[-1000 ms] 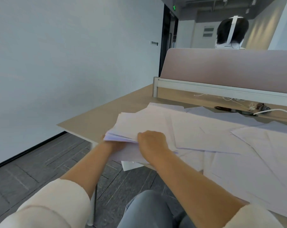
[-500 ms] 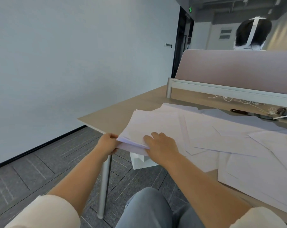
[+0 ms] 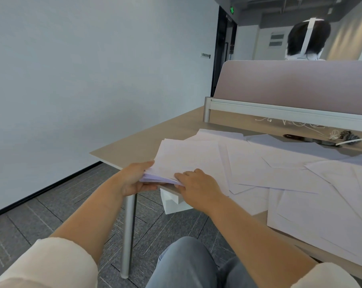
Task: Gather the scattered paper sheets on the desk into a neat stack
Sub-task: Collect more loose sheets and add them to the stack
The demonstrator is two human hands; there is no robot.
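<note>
A rough pile of white paper sheets [image 3: 188, 161] lies at the near left corner of the wooden desk [image 3: 147, 140], its left edge sticking out past the desk. My left hand [image 3: 134, 179] grips that overhanging edge, thumb on top and fingers underneath. My right hand [image 3: 198, 188] rests on the pile's near edge with its fingers curled over the sheets. More loose sheets [image 3: 300, 173] lie scattered and overlapping across the desk to the right.
A white sheet [image 3: 176, 204] hangs below the desk edge under my hands. A grey partition [image 3: 300, 84] closes the desk's far side, with cables [image 3: 342, 136] at its foot. A person's head [image 3: 309, 38] shows behind it. A metal desk leg [image 3: 128, 231] stands by my knees.
The pile has shifted right onto the desk corner. My left hand now grips its left edge in plain view, and my right hand's fingers spread over the near edge.
</note>
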